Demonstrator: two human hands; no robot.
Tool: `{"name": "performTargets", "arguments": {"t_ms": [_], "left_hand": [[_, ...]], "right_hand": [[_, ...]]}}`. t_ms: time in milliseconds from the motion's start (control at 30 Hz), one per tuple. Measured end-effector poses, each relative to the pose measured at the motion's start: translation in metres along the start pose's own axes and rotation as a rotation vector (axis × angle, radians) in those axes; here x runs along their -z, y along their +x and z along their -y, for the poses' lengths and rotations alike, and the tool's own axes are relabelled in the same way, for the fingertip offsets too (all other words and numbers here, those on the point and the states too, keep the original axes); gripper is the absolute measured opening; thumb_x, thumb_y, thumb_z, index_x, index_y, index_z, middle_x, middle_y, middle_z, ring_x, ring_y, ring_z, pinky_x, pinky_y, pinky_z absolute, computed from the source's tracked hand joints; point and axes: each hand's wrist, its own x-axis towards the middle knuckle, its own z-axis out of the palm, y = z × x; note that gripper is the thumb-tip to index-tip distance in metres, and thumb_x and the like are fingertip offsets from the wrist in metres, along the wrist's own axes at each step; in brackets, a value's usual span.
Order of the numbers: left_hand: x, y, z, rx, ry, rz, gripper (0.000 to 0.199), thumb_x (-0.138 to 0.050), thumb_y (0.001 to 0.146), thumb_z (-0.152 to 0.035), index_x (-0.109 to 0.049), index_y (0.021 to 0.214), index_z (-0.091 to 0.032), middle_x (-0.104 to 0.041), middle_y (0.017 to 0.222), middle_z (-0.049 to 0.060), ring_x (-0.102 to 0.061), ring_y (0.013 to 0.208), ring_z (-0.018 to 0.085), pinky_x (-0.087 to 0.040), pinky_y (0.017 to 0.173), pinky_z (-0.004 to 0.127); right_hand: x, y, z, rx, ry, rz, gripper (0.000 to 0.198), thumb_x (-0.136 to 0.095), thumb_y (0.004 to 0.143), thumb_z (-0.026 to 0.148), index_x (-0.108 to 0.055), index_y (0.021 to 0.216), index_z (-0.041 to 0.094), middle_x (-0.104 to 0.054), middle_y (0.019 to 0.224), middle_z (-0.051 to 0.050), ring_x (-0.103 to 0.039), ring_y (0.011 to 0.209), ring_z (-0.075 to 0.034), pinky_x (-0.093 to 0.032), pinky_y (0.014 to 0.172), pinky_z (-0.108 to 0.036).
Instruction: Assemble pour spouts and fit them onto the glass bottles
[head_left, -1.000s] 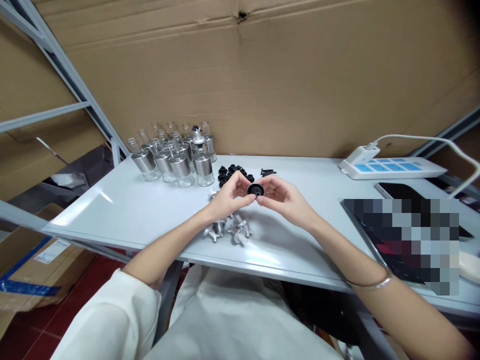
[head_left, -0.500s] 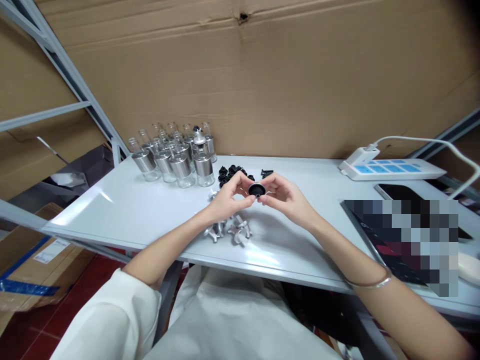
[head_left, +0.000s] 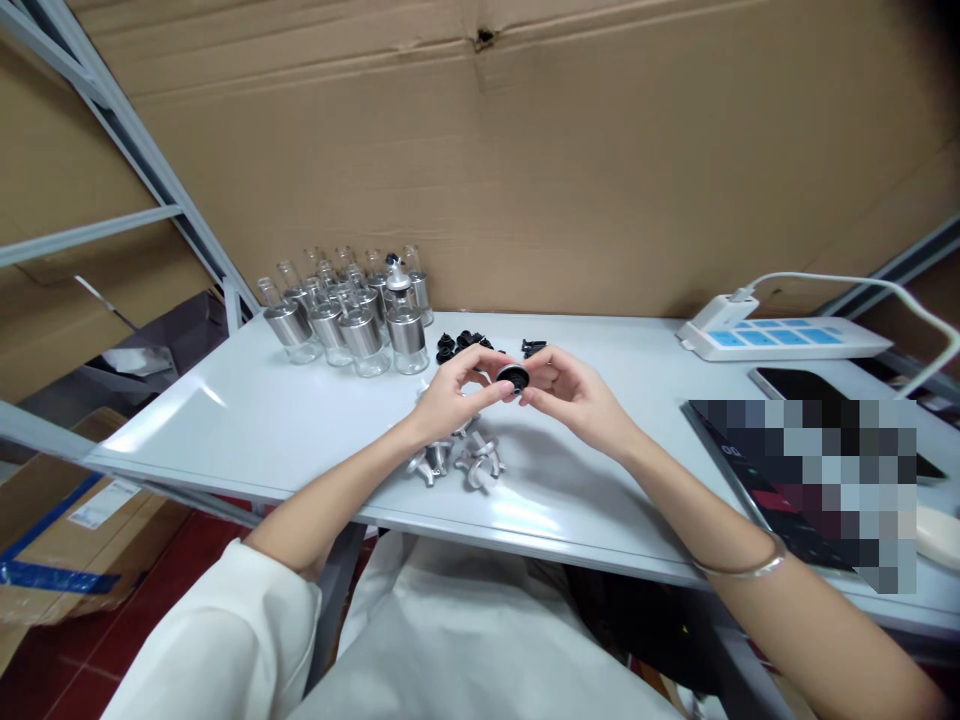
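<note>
Left hand (head_left: pixel 454 397) and right hand (head_left: pixel 576 398) pinch a round black part (head_left: pixel 514 376); silvery pieces (head_left: pixel 481 467) lie near the front edge of the table (head_left: pixel 225 420), bottles (head_left: pixel 363 337) toward its back-left corner.

Cardboard wall (head_left: pixel 570 160), grey metal frame (head_left: pixel 139 130), glossy white table (head_left: pixel 615 345), red floor (head_left: pixel 180 560)

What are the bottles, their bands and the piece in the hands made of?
Bottles: probably glass; clear and glossy.
Bands: likely brushed steel, from their grey metallic sheen.
Piece: black, perhaps plastic or rubber, but silvery like metal along one edge.
</note>
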Motion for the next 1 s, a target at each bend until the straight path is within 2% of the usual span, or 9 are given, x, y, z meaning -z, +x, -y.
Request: {"name": "performTargets", "arguments": {"t_ms": [133, 233, 367, 500, 633, 800, 1000], "left_hand": [[0.001, 0.000, 0.001, -0.104, 0.094, 0.020, 0.036, -0.071, 0.074, -0.033, -0.063, 0.107, -0.021, -0.058, 0.101, 0.006, -0.056, 0.096, 0.016, -0.048, 0.083, 0.028], [-0.001, 0.000, 0.000, -0.136, 0.113, 0.009, 0.038, -0.073, 0.073, -0.029, -0.062, 0.108, -0.021, -0.056, 0.098, 0.005, -0.055, 0.095, 0.015, -0.047, 0.083, 0.029], [-0.004, 0.000, 0.001, -0.161, 0.051, -0.066, 0.053, -0.073, 0.071, -0.023, -0.046, 0.117, -0.023, -0.057, 0.092, 0.001, -0.057, 0.092, 0.013, -0.046, 0.085, 0.028], [-0.005, -0.001, 0.005, -0.187, 0.076, -0.106, 0.055, -0.071, 0.069, -0.020, -0.035, 0.111, -0.025, -0.058, 0.092, 0.001, -0.058, 0.093, 0.013, -0.045, 0.082, 0.028], [-0.004, -0.002, 0.008, -0.247, 0.182, -0.099, 0.049, -0.067, 0.071, -0.014, -0.035, 0.107, -0.024, -0.059, 0.097, 0.003, -0.058, 0.096, 0.014, -0.043, 0.073, 0.024], [-0.003, -0.002, 0.012, -0.344, 0.256, -0.077, 0.045, -0.064, 0.073, -0.011, -0.038, 0.109, -0.022, -0.059, 0.100, 0.004, -0.060, 0.096, 0.014, -0.045, 0.074, 0.025], [-0.002, 0.000, 0.012, -0.433, 0.364, -0.074, 0.041, -0.065, 0.074, -0.012, -0.045, 0.109, -0.020, -0.059, 0.098, 0.004, -0.059, 0.093, 0.013, -0.049, 0.074, 0.025]], "right_hand": [[0.002, 0.000, -0.004, 0.001, 0.018, 0.019, 0.029, -0.068, 0.077, 0.042, -0.048, 0.087, 0.023, -0.070, 0.089, -0.005, -0.067, 0.081, -0.018, -0.051, 0.078, -0.036], [0.002, 0.000, -0.005, -0.018, 0.005, 0.052, 0.029, -0.068, 0.077, 0.037, -0.045, 0.088, 0.023, -0.069, 0.087, -0.004, -0.067, 0.083, -0.019, -0.050, 0.080, -0.036], [0.002, 0.002, -0.006, 0.034, -0.076, -0.018, 0.029, -0.071, 0.072, 0.032, -0.047, 0.087, 0.023, -0.062, 0.090, -0.003, -0.063, 0.085, -0.017, -0.050, 0.077, -0.033], [0.004, 0.005, -0.007, 0.022, -0.061, -0.018, 0.027, -0.071, 0.072, 0.035, -0.053, 0.087, 0.022, -0.057, 0.096, -0.004, -0.059, 0.092, -0.018, -0.051, 0.078, -0.033], [0.007, 0.005, -0.005, -0.023, 0.013, -0.018, 0.029, -0.072, 0.072, 0.040, -0.056, 0.088, 0.022, -0.058, 0.096, -0.004, -0.059, 0.095, -0.019, -0.051, 0.082, -0.034], [0.004, 0.006, -0.005, -0.057, 0.049, -0.081, 0.033, -0.075, 0.068, 0.043, -0.056, 0.085, 0.021, -0.060, 0.089, -0.003, -0.059, 0.075, -0.014, -0.052, 0.075, -0.033], [0.003, 0.007, -0.007, -0.048, 0.086, -0.103, 0.032, -0.078, 0.066, 0.041, -0.058, 0.080, 0.020, -0.065, 0.084, -0.002, -0.062, 0.076, -0.015, -0.052, 0.074, -0.031]]}}
